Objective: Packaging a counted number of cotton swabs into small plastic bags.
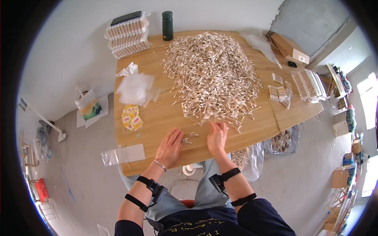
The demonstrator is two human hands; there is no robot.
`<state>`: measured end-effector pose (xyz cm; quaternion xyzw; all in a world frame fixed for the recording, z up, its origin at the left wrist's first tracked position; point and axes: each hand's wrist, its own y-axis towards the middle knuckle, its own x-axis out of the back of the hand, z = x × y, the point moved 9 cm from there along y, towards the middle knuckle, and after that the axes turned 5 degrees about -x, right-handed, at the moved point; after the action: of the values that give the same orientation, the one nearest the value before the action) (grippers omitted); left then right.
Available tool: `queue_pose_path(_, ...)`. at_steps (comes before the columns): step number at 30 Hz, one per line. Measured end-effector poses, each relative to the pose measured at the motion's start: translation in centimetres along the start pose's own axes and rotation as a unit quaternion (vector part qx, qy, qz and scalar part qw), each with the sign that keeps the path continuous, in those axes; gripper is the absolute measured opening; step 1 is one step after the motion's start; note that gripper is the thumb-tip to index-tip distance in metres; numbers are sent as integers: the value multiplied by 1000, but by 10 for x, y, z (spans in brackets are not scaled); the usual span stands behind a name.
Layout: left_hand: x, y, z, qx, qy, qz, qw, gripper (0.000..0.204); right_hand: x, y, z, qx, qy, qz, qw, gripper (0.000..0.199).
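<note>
A big heap of cotton swabs (214, 72) with pale sticks covers the middle of the wooden table (157, 114). Near the front edge, my left hand (169, 147) rests low on the tabletop, its fingers close together around a small bunch of cotton swabs (190, 137). The swab ends stick out to the right of its thumb. My right hand (217, 137) is at the heap's near edge, fingers curled in and touching the loose swabs there. What lies between those fingertips is hidden.
On the left lie clear plastic bags (136, 88), yellow cards (132, 117) and a white sheet (132, 152). Packed swab bundles (128, 35) and a dark green bottle (167, 25) stand behind. To the right are small packets (280, 92), more packs (309, 84) and a cardboard box (289, 47).
</note>
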<state>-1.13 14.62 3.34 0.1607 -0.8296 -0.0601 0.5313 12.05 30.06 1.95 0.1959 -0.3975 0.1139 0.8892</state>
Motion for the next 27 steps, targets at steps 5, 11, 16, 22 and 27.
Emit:
queue_pose_path(5,-6,2,-4,-14,-20,10,1000,46,-30,-8,46,62,59,39,996,22)
queue_pose_path(11,7,6,-4,-24,-64,-53,996,33,-56,-17,83,189,151,171,955,32)
queue_pose_path(16,11,-6,5,48,19,-76,996,47,-39,-5,81,205,117,122,964,31)
queue_pose_path(22,30,-12,47,173,-26,-218,960,69,-42,-13,90,194,83,126,969,24)
queue_pose_path(27,37,15,68,234,49,-183,954,74,-43,-2,95,175,72,130,973,18)
